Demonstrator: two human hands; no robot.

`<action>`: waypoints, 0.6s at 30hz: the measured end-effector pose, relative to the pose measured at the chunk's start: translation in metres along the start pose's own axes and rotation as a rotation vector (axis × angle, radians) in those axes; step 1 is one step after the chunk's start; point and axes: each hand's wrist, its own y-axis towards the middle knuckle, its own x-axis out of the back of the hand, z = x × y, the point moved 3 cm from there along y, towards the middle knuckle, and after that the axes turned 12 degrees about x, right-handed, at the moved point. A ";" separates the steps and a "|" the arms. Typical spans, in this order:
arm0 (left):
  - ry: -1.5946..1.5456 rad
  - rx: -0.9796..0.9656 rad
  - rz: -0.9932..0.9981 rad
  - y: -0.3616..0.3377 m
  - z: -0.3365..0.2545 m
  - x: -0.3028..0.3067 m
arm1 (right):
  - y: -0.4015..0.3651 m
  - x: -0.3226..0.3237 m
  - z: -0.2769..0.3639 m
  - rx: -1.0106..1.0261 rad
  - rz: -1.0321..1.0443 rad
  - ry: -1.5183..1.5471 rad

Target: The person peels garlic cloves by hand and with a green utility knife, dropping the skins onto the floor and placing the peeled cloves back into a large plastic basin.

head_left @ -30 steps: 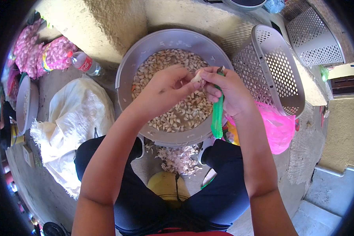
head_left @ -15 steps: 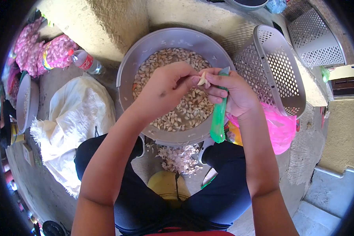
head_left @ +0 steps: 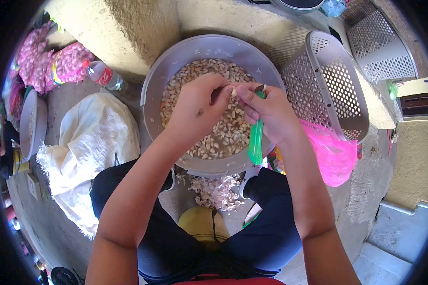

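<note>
At the centre of the frame, your left hand [head_left: 197, 107] and right hand [head_left: 266, 111] meet above the grey basin [head_left: 199, 47]. The fingers of your left hand are pinched on a garlic clove [head_left: 233, 91], held over the upper middle of the basin. Your right thumb and forefinger touch the same clove from the right. The other fingers of your right hand are clenched round a knife [head_left: 256, 137]; its green handle hangs down across the basin's lower right rim, and its tip shows just beside the clove. The basin holds a layer of peeled cloves [head_left: 223, 137].

A heap of papery skins [head_left: 216, 190] lies on the floor between your knees, below the basin. At right, a perforated basket [head_left: 337, 80] leans tilted against the basin, with a pink plastic bag [head_left: 335, 152] under it. A second basket [head_left: 383, 47] stands at upper right.

At left lies a white sack [head_left: 90, 147]. Above it is a plastic bottle [head_left: 103, 76] whose red label carries white script too small to read. Pink net bags [head_left: 66, 61] fill the upper left.
</note>
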 end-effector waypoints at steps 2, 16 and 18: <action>0.049 -0.057 -0.015 0.001 0.003 -0.001 | 0.000 0.001 -0.003 -0.009 0.014 0.020; 0.100 -0.010 -0.122 0.002 0.010 0.003 | -0.001 -0.004 -0.014 -0.140 0.083 0.226; -0.035 0.174 -0.113 0.006 0.015 0.007 | -0.001 -0.005 -0.010 -0.118 0.049 0.208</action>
